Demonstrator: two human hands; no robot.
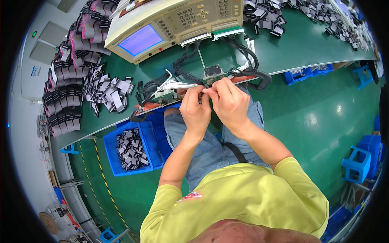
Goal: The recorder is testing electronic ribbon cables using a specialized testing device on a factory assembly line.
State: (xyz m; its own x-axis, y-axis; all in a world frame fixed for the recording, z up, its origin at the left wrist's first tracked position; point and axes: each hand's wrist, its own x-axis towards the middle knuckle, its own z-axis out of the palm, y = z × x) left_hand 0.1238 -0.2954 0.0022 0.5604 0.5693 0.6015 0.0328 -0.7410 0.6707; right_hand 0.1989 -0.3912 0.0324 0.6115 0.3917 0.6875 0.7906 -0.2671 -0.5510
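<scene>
My left hand [195, 110] and my right hand [229, 101] are together at the near edge of the green bench [291, 48]. Both pinch a small grey ribbon cable piece [206, 91] between their fingertips; most of it is hidden by the fingers. Just beyond my fingers stands a small test fixture board [213, 74] with black wires running up to a beige tester [174, 22] with a blue screen and keypad. A second fixture board [164, 96] lies left of my left hand.
Loose grey ribbon cables [108, 91] lie on the bench at left, with bundled stacks [65, 101] behind them. More cables [324, 16] fill the far right. A blue bin [117, 168] of cable pieces sits below the bench by my left knee. Blue stools [356, 162] stand right.
</scene>
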